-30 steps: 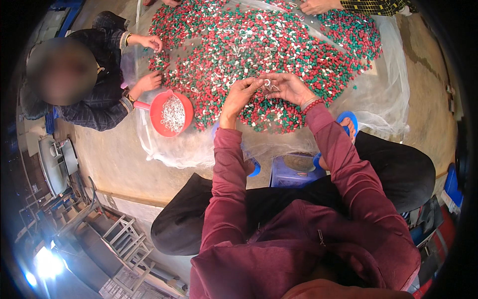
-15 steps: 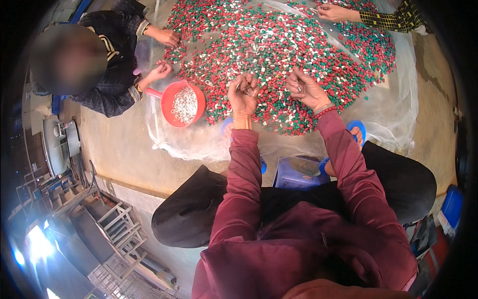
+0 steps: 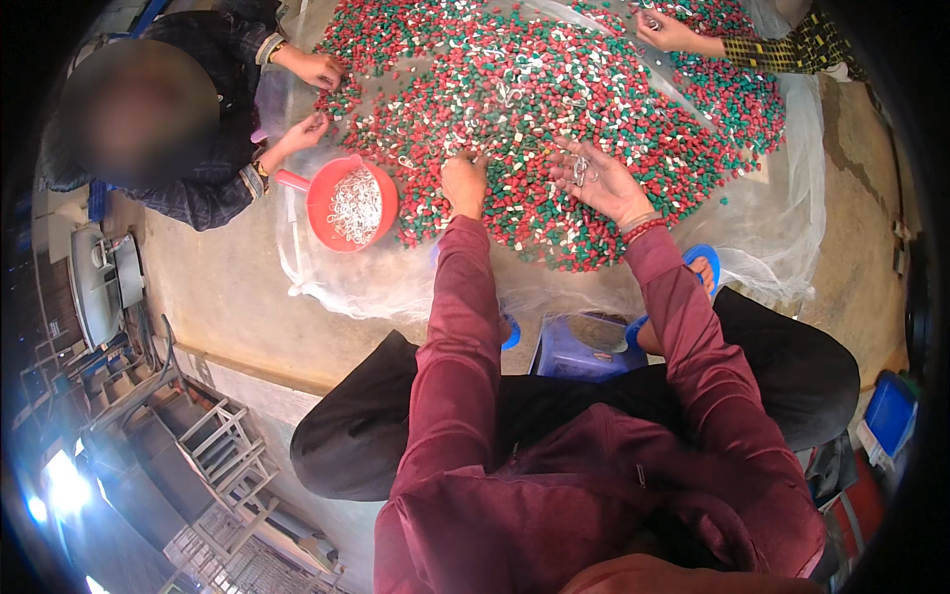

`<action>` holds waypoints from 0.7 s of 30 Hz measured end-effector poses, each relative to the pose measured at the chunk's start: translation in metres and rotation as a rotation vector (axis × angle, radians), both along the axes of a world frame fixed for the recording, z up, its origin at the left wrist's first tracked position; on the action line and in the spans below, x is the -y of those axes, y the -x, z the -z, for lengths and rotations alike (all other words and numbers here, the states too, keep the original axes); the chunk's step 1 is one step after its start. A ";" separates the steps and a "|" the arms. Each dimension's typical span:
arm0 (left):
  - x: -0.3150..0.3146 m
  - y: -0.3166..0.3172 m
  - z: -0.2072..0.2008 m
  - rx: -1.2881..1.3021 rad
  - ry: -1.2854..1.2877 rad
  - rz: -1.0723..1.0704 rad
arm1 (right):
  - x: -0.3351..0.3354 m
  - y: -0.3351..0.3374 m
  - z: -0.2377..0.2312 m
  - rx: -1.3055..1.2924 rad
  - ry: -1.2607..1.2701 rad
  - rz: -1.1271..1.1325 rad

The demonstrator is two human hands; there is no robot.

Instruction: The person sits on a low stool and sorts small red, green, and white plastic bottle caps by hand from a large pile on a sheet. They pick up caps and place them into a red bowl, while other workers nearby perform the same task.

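Observation:
A wide heap of small red, green and white pieces [image 3: 534, 109] lies spread before me. My left hand [image 3: 464, 184] is back-up at the near left part of the heap, fingers curled down onto the pieces; what they pinch, if anything, is hidden. To its right, my right hand [image 3: 606, 188] is turned palm up above the heap, fingers loosely stretched. Several small silvery wire loops [image 3: 582, 172] rest across its palm and fingers. Left of my left hand, a red handled bowl [image 3: 390, 210] holds many small whitish loop-shaped pieces [image 3: 354, 206].
A translucent sheet [image 3: 346, 292] lies under the heap. At the left, a co-worker's two hands [image 3: 309, 129] reach to the heap's edge; another person's hand [image 3: 665, 32] is at the far right. A blue plastic stool [image 3: 584, 348] stands between my legs.
My left hand has turned back-up and lowered onto the heap, slightly left. The right hand has opened palm up, showing the wire loops. The far-right person's hand has turned and its fingers have curled.

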State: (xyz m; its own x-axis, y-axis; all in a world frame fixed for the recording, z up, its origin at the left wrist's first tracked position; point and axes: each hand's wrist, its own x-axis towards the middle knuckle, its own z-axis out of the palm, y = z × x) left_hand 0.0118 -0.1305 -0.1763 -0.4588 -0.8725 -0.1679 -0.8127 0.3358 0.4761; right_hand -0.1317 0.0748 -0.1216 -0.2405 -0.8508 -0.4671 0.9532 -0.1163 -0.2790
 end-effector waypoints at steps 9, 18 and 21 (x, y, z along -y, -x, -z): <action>-0.023 -0.002 -0.021 -0.234 -0.169 0.108 | 0.004 0.001 -0.009 -0.107 0.234 0.015; -0.067 -0.002 -0.038 -1.431 -1.659 -0.459 | 0.022 -0.018 -0.042 -0.654 -0.108 -0.068; -0.085 0.003 -0.031 -1.648 -1.772 -0.554 | 0.035 -0.026 -0.063 -1.101 -0.098 -0.146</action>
